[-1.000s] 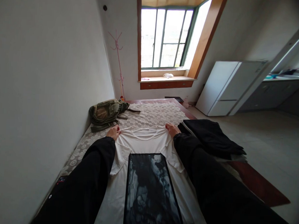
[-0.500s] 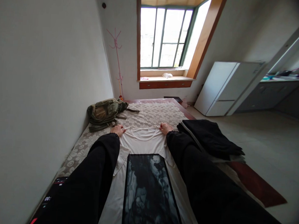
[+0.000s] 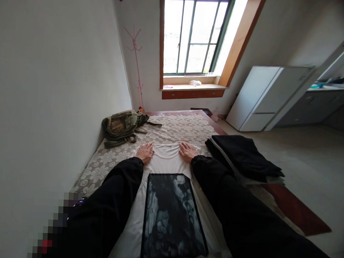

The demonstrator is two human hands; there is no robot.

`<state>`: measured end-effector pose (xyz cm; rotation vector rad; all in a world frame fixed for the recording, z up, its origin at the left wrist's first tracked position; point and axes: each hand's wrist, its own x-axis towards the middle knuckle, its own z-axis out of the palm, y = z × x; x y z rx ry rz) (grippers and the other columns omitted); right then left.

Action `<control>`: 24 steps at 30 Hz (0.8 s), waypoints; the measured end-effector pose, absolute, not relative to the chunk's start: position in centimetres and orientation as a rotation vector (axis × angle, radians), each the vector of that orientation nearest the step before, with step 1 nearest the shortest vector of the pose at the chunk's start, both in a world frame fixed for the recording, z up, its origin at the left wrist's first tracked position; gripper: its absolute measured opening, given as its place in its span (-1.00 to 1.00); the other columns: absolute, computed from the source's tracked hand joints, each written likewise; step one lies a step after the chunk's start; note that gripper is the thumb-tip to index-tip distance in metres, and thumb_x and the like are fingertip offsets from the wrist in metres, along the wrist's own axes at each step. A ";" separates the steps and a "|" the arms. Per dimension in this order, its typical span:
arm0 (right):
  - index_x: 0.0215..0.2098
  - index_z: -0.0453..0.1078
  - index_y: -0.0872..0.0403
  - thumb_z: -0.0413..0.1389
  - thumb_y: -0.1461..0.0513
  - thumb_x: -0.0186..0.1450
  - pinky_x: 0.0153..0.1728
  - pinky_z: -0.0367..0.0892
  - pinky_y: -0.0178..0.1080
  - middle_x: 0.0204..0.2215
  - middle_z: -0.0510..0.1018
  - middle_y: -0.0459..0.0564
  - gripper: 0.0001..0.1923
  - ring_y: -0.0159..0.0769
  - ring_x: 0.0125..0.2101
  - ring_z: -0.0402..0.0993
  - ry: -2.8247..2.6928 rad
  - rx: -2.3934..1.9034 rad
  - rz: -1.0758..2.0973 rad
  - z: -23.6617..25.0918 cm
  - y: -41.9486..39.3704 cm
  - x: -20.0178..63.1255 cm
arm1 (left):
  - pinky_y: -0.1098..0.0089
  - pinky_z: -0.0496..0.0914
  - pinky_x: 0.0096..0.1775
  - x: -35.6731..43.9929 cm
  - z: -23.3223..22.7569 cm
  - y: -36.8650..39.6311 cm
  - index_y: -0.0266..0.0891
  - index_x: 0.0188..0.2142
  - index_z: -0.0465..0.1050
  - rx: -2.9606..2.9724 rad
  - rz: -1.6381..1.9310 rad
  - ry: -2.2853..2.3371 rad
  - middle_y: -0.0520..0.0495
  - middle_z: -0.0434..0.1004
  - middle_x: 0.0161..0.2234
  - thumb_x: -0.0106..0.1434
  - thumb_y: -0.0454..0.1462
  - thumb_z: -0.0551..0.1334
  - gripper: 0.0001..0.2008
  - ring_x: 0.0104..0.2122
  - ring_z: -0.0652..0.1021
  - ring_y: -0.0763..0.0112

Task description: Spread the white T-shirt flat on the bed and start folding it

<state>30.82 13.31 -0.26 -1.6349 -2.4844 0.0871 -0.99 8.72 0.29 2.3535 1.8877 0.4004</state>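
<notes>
- Left hand (image 3: 145, 153) and right hand (image 3: 188, 151) have drawn inward since half a second ago, going from pinching the shoulder edges of the white shirt (image 3: 167, 166) to lying on it close beside the collar (image 3: 167, 155).
- Both hands are now open, palms down, fingers stretched away from the person; neither appears to grip any cloth.
- Under the hands, the shirt lies front up, its body running back toward the person between the two forearms, with the dark print (image 3: 168, 216) nearer the person than the hands.
- Done, it seems: the shirt is laid out with its neckline at the far end, and the chest between the hands looks fairly smooth.
- Left, as far as shows: soft creases run between the print and the right forearm, and no fold crosses the body, so flattening looks unfinished. The sleeves are mostly hidden; whether they lie flat or turned under, I cannot tell.
- Beyond the hands stretches a patterned cover (image 3: 180, 129); a backpack (image 3: 122, 127) rests past the left hand, and black folded clothes (image 3: 242, 153) lie right of the right hand.
</notes>
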 end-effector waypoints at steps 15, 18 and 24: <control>-0.12 0.59 -0.03 0.14 0.33 0.25 0.09 0.25 -0.09 -0.11 0.62 0.04 -0.72 -0.13 -0.04 0.49 -2.738 -1.058 0.354 3.3 6.4 36.0 | 0.28 0.39 0.12 -3.6 2.7 0.8 -0.12 -0.16 0.61 2.360 0.472 1.408 -0.08 0.63 -0.04 0.30 -0.22 0.16 -0.76 0.00 0.56 0.25; -0.23 0.59 0.00 0.21 0.30 0.21 0.03 0.27 -0.11 -0.16 0.62 0.06 -0.83 -0.12 -0.09 0.50 -2.754 -1.006 0.390 3.1 5.7 36.1 | 0.29 0.40 0.09 -3.6 3.2 0.1 -0.14 -0.25 0.61 2.362 0.463 1.352 -0.10 0.63 -0.09 0.22 -0.22 0.24 -0.83 -0.03 0.56 0.24; -0.30 0.54 0.07 0.16 0.31 0.23 -0.12 0.36 -0.20 -0.27 0.64 0.03 -0.88 -0.20 -0.23 0.54 -2.623 -1.060 0.463 3.1 7.3 36.7 | 0.29 0.42 0.01 -3.1 3.9 0.0 -0.15 -0.35 0.51 2.323 0.484 1.398 -0.08 0.63 -0.23 0.17 -0.19 0.31 -0.90 -0.13 0.58 0.23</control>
